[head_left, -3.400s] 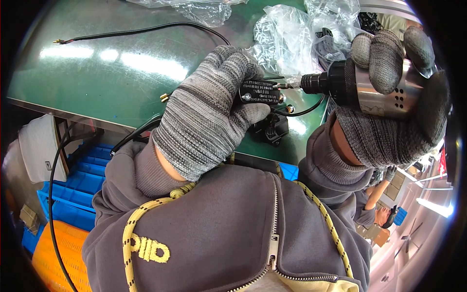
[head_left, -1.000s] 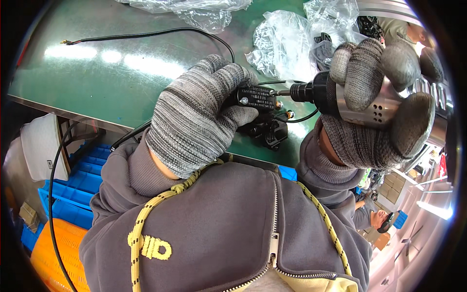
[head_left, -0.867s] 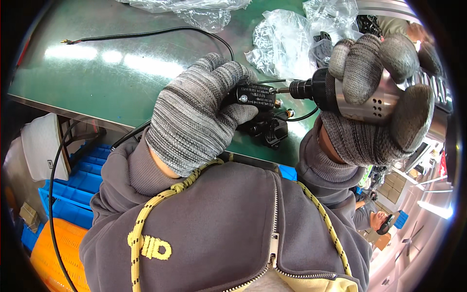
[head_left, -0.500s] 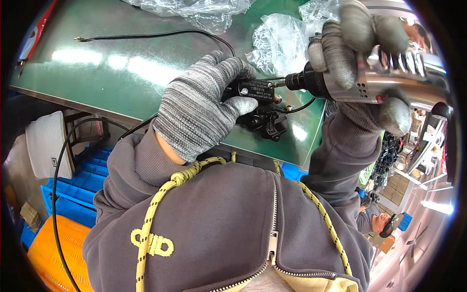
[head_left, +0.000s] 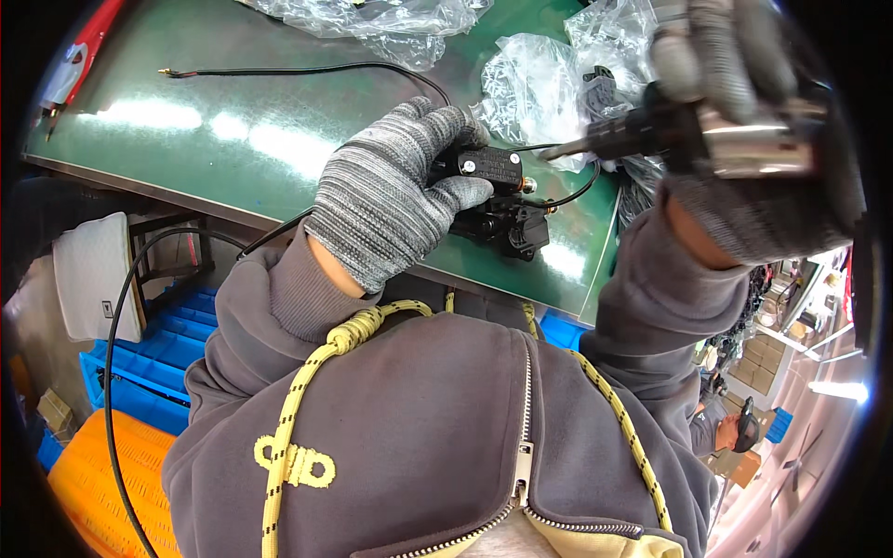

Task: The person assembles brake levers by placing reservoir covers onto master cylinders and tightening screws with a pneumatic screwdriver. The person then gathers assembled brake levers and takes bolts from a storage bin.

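Observation:
My left hand [head_left: 386,195], in a grey striped knit glove, is closed round a black brake master cylinder [head_left: 491,166]. Two screw heads show on its rectangular lid, and my thumb presses along its side. At the right, my gloved right hand [head_left: 735,56] grips a silver and black power screwdriver [head_left: 758,149], its fingers wrapped over the body. The bit [head_left: 563,149] points left and stands just off the lid, to the right of the nearer screw. A black clamp-like part [head_left: 521,232] sits below the cylinder, near the table edge.
Clear plastic bags of screws [head_left: 530,88] lie behind the cylinder. A black cable [head_left: 307,69] stretches left across the green table [head_left: 233,186]. More plastic film [head_left: 391,23] lies at the back, a red tool [head_left: 84,56] at far left. Blue crates [head_left: 149,363] and an orange crate [head_left: 112,474] stand below.
The screwdriver bit has come away from the lid's right screw and drawn back to the right, with the tool turned. My left hand still holds the cylinder in nearly the same place.

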